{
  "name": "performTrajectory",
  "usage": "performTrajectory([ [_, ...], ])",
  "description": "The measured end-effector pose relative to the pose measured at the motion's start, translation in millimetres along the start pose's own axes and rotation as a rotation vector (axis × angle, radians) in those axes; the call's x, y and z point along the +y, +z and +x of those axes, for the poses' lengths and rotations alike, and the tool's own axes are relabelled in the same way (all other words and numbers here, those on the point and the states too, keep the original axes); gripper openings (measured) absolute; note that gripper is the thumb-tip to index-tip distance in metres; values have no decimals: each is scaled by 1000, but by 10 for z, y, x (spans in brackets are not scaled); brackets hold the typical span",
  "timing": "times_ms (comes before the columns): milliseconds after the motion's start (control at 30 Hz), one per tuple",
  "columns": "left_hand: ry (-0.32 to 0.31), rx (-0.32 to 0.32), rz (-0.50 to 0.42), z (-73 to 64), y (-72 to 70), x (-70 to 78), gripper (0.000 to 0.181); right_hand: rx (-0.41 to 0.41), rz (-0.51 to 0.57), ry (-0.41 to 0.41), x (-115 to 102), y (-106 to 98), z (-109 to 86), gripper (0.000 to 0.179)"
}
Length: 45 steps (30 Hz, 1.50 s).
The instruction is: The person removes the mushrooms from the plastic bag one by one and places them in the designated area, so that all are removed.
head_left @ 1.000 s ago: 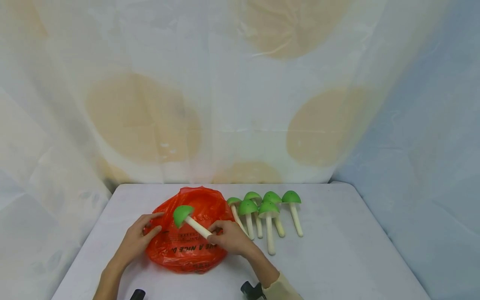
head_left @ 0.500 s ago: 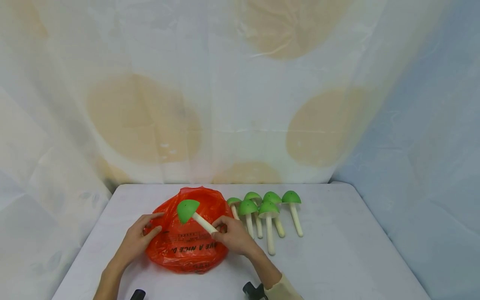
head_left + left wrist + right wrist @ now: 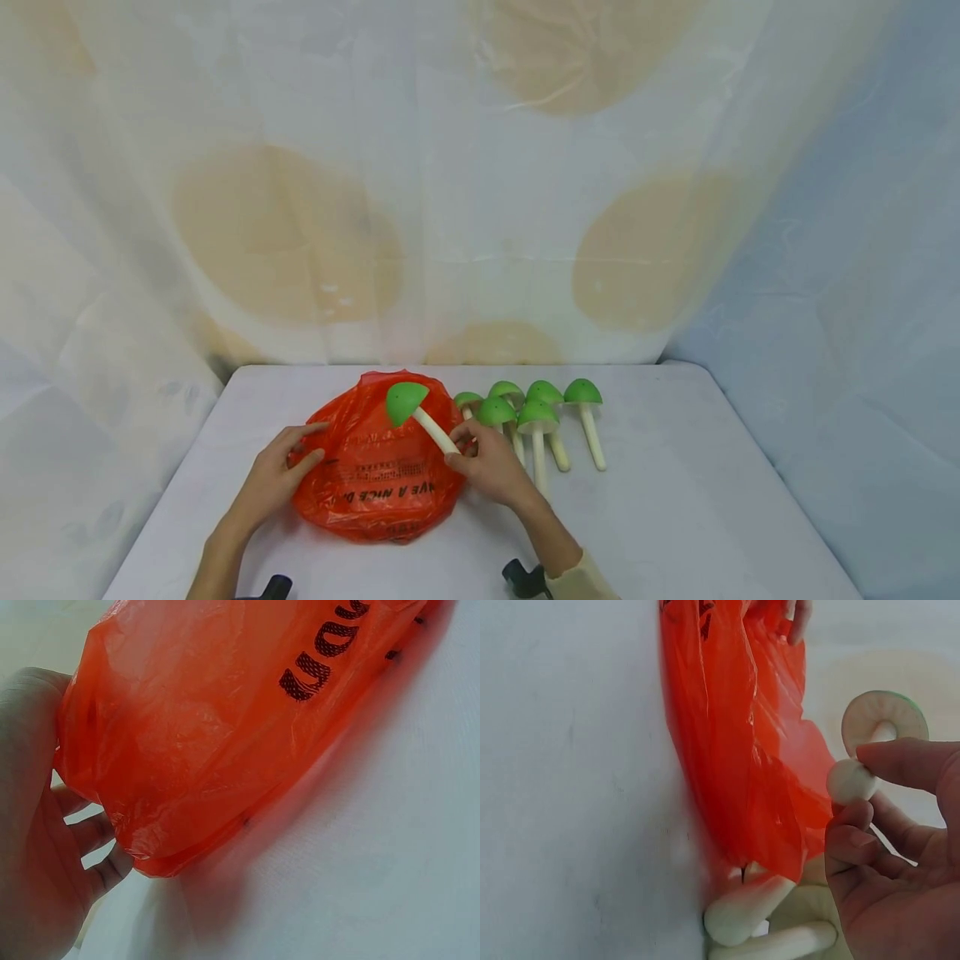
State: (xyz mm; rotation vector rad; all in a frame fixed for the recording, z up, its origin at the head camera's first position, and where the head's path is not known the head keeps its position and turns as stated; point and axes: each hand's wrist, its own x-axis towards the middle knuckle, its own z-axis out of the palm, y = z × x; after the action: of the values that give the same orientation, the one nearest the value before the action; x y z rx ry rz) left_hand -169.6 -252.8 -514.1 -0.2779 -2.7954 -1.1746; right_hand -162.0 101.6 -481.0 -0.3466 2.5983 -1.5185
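Note:
A red plastic bag (image 3: pixel 375 467) with black print lies bunched on the table. My left hand (image 3: pixel 273 471) holds its left edge; in the left wrist view the fingers (image 3: pixel 94 832) reach behind the thin film. Above the bag's right side, my right hand (image 3: pixel 495 467) pinches a toy mushroom (image 3: pixel 406 403) by the end of its white stem, its green cap tilted up to the left. The right wrist view shows the stem end (image 3: pixel 851 781) between thumb and fingers. Several more green-capped mushrooms (image 3: pixel 538 414) lie right of the bag, a few partly hidden by my right hand.
The white table (image 3: pixel 690 500) extends to the right of the mushrooms. Behind it hangs a pale curtain (image 3: pixel 480 183) with tan spots. Dark wrist mounts (image 3: pixel 525 577) show near the front edge, below both arms.
My right hand has carried the pinched mushroom rightward and slightly farther back over the bag. The left hand and the bag stay nearly where they were.

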Motion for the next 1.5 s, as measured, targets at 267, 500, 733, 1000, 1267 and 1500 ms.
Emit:
performTrajectory([
  [267,-2,-3,2,8,-1,6,42,41,26,-11,-1,-150,-44,24],
  [500,-4,-3,-2,15,2,-12,42,44,94,-18,12,-257,-67,32],
  [733,-10,-6,-8,12,-3,-11,43,74,114,-19,79,-354,-100,37],
  [1000,-16,-5,-1,7,1,-25,43,130,95,-27,95,-553,-175,47],
  [1267,-26,-10,-3,7,-1,-17,44,140,115,-5,132,-808,-267,48],
  [1500,-20,-8,-7,2,-10,-2,43,167,134,24,317,-974,-321,49],
])
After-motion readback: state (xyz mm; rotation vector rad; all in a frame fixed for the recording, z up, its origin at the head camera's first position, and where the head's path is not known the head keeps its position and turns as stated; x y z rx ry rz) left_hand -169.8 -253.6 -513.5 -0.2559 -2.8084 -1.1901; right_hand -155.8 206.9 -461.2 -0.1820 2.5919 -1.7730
